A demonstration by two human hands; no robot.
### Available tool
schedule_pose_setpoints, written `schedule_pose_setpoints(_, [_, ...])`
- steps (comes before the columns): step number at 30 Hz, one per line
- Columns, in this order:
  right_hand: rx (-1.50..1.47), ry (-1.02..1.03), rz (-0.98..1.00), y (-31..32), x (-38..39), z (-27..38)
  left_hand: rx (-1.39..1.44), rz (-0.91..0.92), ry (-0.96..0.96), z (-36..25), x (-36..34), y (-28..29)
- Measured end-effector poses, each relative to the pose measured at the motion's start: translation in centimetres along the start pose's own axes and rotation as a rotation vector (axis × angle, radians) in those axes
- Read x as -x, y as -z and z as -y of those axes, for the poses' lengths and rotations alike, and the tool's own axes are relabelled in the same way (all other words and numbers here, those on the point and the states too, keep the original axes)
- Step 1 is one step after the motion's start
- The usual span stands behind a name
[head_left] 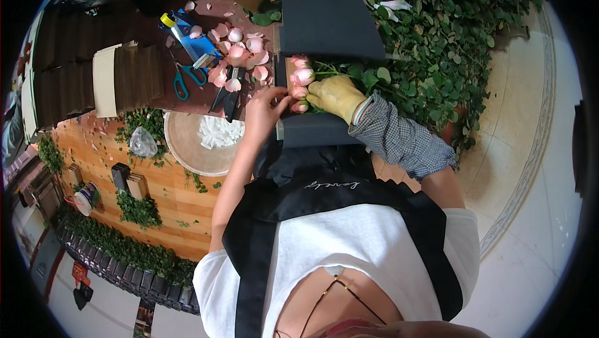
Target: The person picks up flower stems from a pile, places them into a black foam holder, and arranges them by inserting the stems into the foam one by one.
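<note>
Several pink roses (302,77) lie in a row on a piece of brown cardboard (290,67), heads to the left and leafy stems running right. My right hand (337,96), in a yellow glove, is closed at one of the lower roses, its fingertips just behind the flower head. From the left, my bare left hand (267,106) reaches to the same row. Its thumb and fingers come together at the edge of the lower rose heads; what is between the fingertips is too small to tell. A dark padded block (324,131) lies below the roses, and a dark grey panel (327,23) above them.
Loose pink petals (237,55), teal-handled scissors (181,83) and a black stapler-like tool (232,98) lie on the reddish table. Stacked cardboard sheets (125,79) stand left. A round bowl (181,151) holds white pieces. Green rose foliage (430,45) piles up at right.
</note>
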State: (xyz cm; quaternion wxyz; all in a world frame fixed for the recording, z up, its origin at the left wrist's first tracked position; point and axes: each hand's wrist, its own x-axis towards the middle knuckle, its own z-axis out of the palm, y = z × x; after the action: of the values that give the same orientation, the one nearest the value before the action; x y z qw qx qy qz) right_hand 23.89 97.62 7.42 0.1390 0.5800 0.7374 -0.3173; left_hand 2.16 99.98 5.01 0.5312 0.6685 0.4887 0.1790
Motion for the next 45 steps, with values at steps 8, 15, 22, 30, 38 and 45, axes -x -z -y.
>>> schedule_pose_setpoints(8, [0.002,-0.036,0.020,-0.1,-0.1,0.4,-0.246,0.031,-0.312,0.4,-2.2,-0.4])
schedule_pose_setpoints(15, [-0.046,-0.102,-0.078,-0.2,0.2,0.6,0.169,0.234,-0.166,-0.4,-1.3,-0.8])
schedule_pose_setpoints(22, [-0.191,-0.005,-0.164,-1.3,0.1,-1.2,-0.056,0.114,-0.056,1.8,-0.6,2.3])
schedule_pose_setpoints(30, [-0.222,-0.070,-0.072,-0.9,-0.1,-1.0,-0.198,-0.166,-0.080,1.0,-0.5,2.7])
schedule_pose_setpoints(38, [-0.140,-0.039,-0.092,-1.5,-0.1,-1.4,-0.113,0.120,-0.260,-0.1,-2.1,-0.6])
schedule_pose_setpoints(45, [-0.172,0.007,-0.076,-0.5,0.8,-0.8,0.011,-0.180,0.086,1.8,-1.3,-0.9])
